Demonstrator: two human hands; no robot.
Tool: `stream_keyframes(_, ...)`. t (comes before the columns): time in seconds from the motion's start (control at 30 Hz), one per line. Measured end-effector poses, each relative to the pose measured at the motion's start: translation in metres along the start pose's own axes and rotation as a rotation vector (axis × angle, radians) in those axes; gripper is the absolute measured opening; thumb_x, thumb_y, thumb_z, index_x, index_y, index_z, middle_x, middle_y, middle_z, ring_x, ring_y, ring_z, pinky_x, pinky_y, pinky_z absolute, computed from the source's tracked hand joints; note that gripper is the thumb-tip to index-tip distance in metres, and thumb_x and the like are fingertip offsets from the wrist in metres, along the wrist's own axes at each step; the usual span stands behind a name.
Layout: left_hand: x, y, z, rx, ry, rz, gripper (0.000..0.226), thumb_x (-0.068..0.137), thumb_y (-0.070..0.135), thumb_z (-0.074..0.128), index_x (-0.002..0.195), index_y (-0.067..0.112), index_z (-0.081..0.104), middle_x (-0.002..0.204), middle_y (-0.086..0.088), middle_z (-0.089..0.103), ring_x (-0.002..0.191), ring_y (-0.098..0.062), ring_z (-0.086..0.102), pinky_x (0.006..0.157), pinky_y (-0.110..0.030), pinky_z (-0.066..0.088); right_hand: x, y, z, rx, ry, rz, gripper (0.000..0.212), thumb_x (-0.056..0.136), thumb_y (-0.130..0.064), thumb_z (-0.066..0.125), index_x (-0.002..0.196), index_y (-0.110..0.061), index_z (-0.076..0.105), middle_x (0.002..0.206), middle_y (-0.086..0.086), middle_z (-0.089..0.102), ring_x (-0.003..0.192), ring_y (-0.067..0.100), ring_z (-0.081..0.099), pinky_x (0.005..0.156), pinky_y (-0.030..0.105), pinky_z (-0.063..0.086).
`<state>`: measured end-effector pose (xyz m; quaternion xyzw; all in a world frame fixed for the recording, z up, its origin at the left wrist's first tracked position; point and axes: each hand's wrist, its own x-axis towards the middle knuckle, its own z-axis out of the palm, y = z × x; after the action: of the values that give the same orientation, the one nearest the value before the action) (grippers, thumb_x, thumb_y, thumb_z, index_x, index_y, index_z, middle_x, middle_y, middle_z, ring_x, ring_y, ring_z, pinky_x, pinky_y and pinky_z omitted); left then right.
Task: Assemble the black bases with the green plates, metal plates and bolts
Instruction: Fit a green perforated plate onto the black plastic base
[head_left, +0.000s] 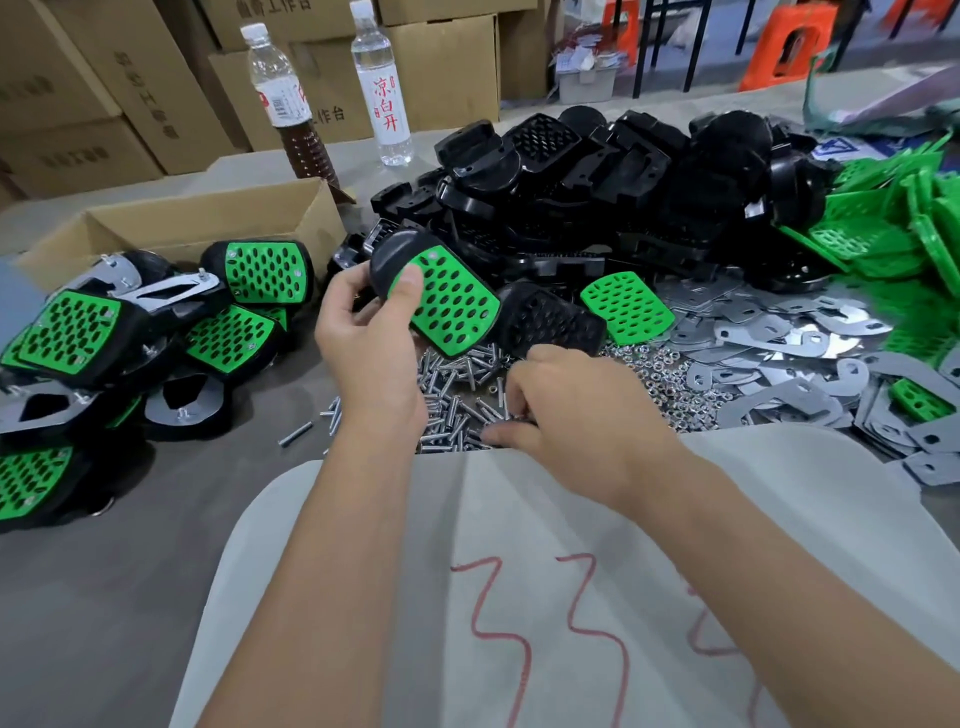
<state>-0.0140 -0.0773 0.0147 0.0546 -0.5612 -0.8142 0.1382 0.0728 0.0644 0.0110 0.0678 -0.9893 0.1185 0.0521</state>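
Above the grey tabletop (130, 561), a black plastic base fitted with a perforated green plate (441, 301) is held up by the left hand (371, 338); its thumb is pressed on the green face near the rounded black end, and the other fingers are curled behind the piece. The right hand (576, 410) is lowered into a loose heap of small silver bolts (452, 395) just below the held piece, palm down, with its fingers curled into the heap; whether a bolt is pinched cannot be told.

Beyond the bolts, a bare black grid base (550, 322) and a single loose green perforated plate (626, 306) are laid side by side. Behind them a large pile of black plastic bases (623, 197) is heaped, and to its right a pile of green plates (893, 223). Flat shiny metal plates (779, 364) are spread at the right, with small silver nuts (670, 374) scattered between them and the bolts. At the left, finished black-and-green assemblies (104, 332) are stacked in front of an open cardboard box (197, 228). Two plastic bottles (382, 83) are stood behind the box. A pale cloth with red markings (519, 597) is draped at the near edge under the forearms.
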Motion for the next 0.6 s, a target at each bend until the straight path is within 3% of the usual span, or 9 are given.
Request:
stream_keyframes(0.17,0.001,-0.005,0.001,0.043,0.026,-0.023,0.015,0.094,0.008,0.075,0.090,0.018,0.065,0.083,-0.001,0.070,0.076,-0.014,0.066,0.075,-0.041,0.058,-0.003,0.009,-0.001,0.155,0.018,-0.080,0.018,0.100,-0.038,0.065,0.088,-0.027,0.058,0.099,-0.007,0.059,0.095,0.022,0.062,0.084,0.042,0.051)
stream_keyframes(0.3,-0.001,-0.005,0.005,-0.022,-0.016,-0.127,0.011,0.096,-0.001,0.067,0.102,0.008,0.067,0.104,-0.013,0.072,0.094,-0.023,0.071,0.091,-0.048,0.062,-0.011,0.026,-0.001,0.588,0.323,-0.046,0.014,0.092,-0.013,0.077,0.083,-0.013,0.066,0.074,-0.006,0.063,0.066,0.007,0.057,0.064,0.024,0.044)
stream_keyframes(0.43,-0.015,-0.002,0.016,-0.025,-0.219,-0.120,0.033,0.092,-0.017,0.055,0.114,0.003,0.068,0.100,-0.014,0.071,0.095,-0.028,0.069,0.096,-0.054,0.057,-0.012,0.033,-0.011,1.176,0.581,0.079,0.020,0.089,0.008,0.074,0.086,-0.011,0.072,0.072,0.006,0.070,0.060,0.018,0.069,0.047,0.028,0.056)
stream_keyframes(0.6,-0.045,-0.016,0.034,0.083,-0.473,-0.082,0.035,0.090,-0.015,0.065,0.112,0.012,0.073,0.099,-0.008,0.081,0.092,-0.021,0.077,0.079,-0.038,0.065,-0.009,0.040,-0.011,1.047,0.817,0.065,0.017,0.093,-0.003,0.073,0.090,-0.020,0.074,0.080,0.002,0.074,0.071,0.020,0.074,0.053,0.028,0.060)
